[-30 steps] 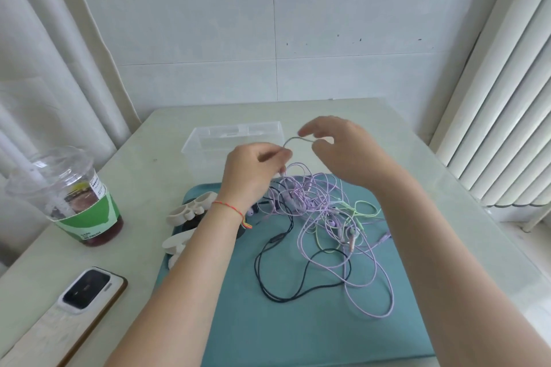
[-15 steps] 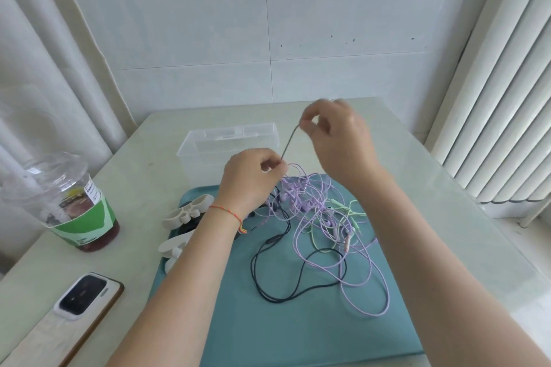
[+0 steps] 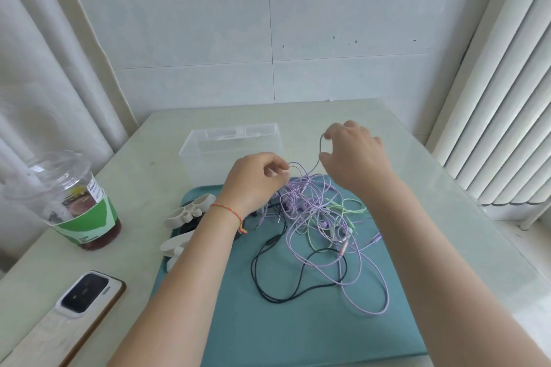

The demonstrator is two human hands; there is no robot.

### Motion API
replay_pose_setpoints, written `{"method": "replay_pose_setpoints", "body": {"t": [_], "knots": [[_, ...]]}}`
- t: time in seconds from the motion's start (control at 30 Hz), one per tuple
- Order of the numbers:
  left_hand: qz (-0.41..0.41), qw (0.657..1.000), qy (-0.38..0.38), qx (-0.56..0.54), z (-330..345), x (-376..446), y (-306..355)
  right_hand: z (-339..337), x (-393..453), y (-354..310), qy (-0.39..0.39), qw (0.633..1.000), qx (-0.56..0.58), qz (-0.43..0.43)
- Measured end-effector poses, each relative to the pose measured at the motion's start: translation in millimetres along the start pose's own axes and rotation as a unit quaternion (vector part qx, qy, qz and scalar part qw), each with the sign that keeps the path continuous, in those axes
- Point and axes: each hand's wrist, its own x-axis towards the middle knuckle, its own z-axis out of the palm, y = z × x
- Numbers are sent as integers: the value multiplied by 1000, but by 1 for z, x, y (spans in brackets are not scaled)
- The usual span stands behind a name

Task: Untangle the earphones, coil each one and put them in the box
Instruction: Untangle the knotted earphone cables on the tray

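A tangle of earphones point(image 3: 316, 217) lies on a teal tray point(image 3: 298, 331): purple cords, a pale green cord point(image 3: 351, 208) and a black cord point(image 3: 286, 292) looping toward me. My left hand point(image 3: 253, 185) pinches cords at the top of the tangle. My right hand point(image 3: 354, 155) is raised to its right and pinches a dark cord that arcs up from the pile. The clear plastic box point(image 3: 208, 146) stands just behind the tray, open.
White cable winders point(image 3: 187, 214) lie on the tray's left edge, partly under my left arm. A plastic cup with a dark drink point(image 3: 77, 202) and a phone point(image 3: 86, 295) sit on the table at the left. Curtains hang on both sides.
My right hand has moved right and away from my left hand, drawing the dark cord out into a longer loop. My left hand stays at the top of the tangle.
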Motion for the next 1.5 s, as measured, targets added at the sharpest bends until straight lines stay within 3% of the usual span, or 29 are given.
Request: {"method": "replay_pose_setpoints", "body": {"t": [0.07,0.17,0.27,0.4,0.57,0.67,0.77,0.97,1.2,1.27,1.37,1.5], "knots": [[-21,997,-61,45,4,0,-6,3,-1,-5,32,999,0,-28],[-20,995,-80,51,7,1,-10,7,-2,-9,69,991,12,-117],[-22,997,-59,34,8,3,-12,17,-2,-11,-15,984,-11,-179],[-6,993,-13,-113,3,0,-6,34,-1,-12,-107,981,-10,-163],[-24,968,2,-251,-7,-2,3,22,5,-5,-54,985,35,-159],[-43,969,-12,-244,-7,0,2,8,5,-5,21,977,170,-127],[-39,971,-10,-237,-5,1,3,4,1,-11,34,962,256,-94],[-14,963,46,-266,-10,-2,5,3,-2,-8,-83,973,184,-109],[-79,903,136,-399,-16,5,-4,-16,0,4,-100,967,222,-77],[-90,919,141,-357,-14,7,-4,-15,1,5,-86,965,238,-71],[-93,952,105,-272,-10,5,-3,-12,3,3,-60,957,274,-66],[-60,966,-29,-248,-5,2,-2,-8,3,-5,-48,950,300,-65]]}}
